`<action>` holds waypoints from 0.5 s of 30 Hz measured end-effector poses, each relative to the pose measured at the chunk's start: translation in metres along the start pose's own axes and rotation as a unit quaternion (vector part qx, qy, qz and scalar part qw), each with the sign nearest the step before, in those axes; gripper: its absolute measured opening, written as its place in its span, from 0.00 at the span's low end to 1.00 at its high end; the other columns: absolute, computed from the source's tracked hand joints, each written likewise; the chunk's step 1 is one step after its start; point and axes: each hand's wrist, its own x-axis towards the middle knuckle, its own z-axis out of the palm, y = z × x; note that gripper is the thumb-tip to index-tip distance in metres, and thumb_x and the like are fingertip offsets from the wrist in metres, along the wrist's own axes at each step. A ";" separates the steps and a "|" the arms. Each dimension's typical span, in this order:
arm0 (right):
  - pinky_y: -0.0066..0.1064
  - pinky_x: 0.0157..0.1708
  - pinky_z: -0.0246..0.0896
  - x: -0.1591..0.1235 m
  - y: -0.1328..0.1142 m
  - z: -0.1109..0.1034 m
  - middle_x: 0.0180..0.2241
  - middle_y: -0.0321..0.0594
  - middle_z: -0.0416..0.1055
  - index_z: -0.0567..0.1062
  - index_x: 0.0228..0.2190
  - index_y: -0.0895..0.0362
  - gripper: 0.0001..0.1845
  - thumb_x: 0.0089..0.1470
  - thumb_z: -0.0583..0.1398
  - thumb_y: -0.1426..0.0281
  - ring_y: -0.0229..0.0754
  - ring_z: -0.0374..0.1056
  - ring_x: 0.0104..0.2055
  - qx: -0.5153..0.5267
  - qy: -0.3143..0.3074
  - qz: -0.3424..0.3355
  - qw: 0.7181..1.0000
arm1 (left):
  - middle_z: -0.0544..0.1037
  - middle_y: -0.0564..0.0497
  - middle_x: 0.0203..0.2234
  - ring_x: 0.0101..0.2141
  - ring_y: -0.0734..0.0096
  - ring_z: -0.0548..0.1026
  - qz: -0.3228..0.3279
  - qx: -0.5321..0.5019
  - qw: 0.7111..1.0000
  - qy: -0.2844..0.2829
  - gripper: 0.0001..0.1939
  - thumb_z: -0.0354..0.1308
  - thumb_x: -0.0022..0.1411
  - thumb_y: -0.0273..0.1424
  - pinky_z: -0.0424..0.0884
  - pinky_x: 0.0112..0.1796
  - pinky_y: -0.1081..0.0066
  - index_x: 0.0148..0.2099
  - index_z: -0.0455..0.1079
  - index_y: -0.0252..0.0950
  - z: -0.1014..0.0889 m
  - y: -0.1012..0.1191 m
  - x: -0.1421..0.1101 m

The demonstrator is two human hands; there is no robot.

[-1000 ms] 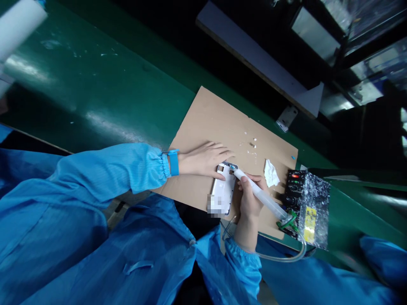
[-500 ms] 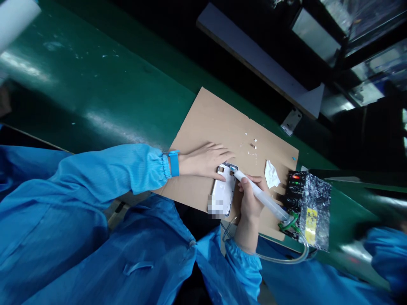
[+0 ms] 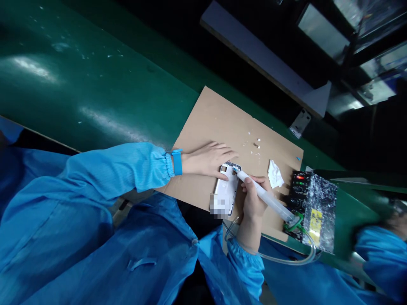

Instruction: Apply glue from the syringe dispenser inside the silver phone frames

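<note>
A white phone housing [image 3: 227, 190] lies on a brown cardboard sheet [image 3: 219, 114], its lower corner blurred out. My left hand [image 3: 211, 160] rests flat at its top left. The fingers are stretched out past the top edge and the thumb touches the left side. My right hand [image 3: 255, 197] is closed round a translucent dispensing syringe [image 3: 270, 199], held at a slant. The syringe's blue tip meets the upper part of the housing, by the cut-outs. A green adapter [image 3: 295, 223] caps its rear end, and a clear tube [image 3: 305, 259] runs from there.
Right of the cardboard stands a smeared black control box [image 3: 318, 212] with a red display. A crumpled white tissue [image 3: 275, 173] and small white scraps [image 3: 258, 146] lie on the cardboard. Another housing [image 3: 300, 123] is at the back, below a shelf [image 3: 254, 55]. A co-worker's blue sleeve [image 3: 383, 254] shows at right.
The whole view has shifted slightly, so the scene sits a little further right. Both hands keep their places on the housing and syringe. The co-worker's arm at the right has moved.
</note>
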 end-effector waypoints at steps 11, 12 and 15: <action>0.33 0.31 0.66 0.001 -0.006 0.001 0.25 0.31 0.74 0.77 0.32 0.54 0.21 0.59 0.76 0.52 0.39 0.69 0.26 -0.013 0.003 -0.007 1.000 | 0.80 0.39 0.64 0.62 0.47 0.76 -0.006 -0.001 1.000 -0.013 0.35 0.71 0.73 0.47 0.67 0.60 0.56 0.73 0.68 0.35 -0.003 0.002 -0.001; 0.33 0.31 0.66 0.001 -0.007 0.002 0.25 0.31 0.74 0.77 0.32 0.54 0.22 0.58 0.76 0.52 0.39 0.69 0.26 -0.013 0.005 -0.006 1.000 | 0.80 0.39 0.64 0.62 0.47 0.75 -0.006 -0.002 1.000 -0.012 0.35 0.70 0.73 0.47 0.67 0.60 0.56 0.73 0.68 0.36 -0.003 0.002 -0.001; 0.33 0.31 0.65 0.001 -0.007 0.003 0.25 0.32 0.74 0.77 0.32 0.54 0.23 0.57 0.77 0.51 0.39 0.69 0.26 -0.014 0.008 -0.005 1.000 | 0.80 0.40 0.64 0.62 0.47 0.75 -0.004 -0.003 1.000 -0.009 0.35 0.70 0.74 0.47 0.67 0.60 0.56 0.73 0.68 0.36 -0.002 0.001 -0.001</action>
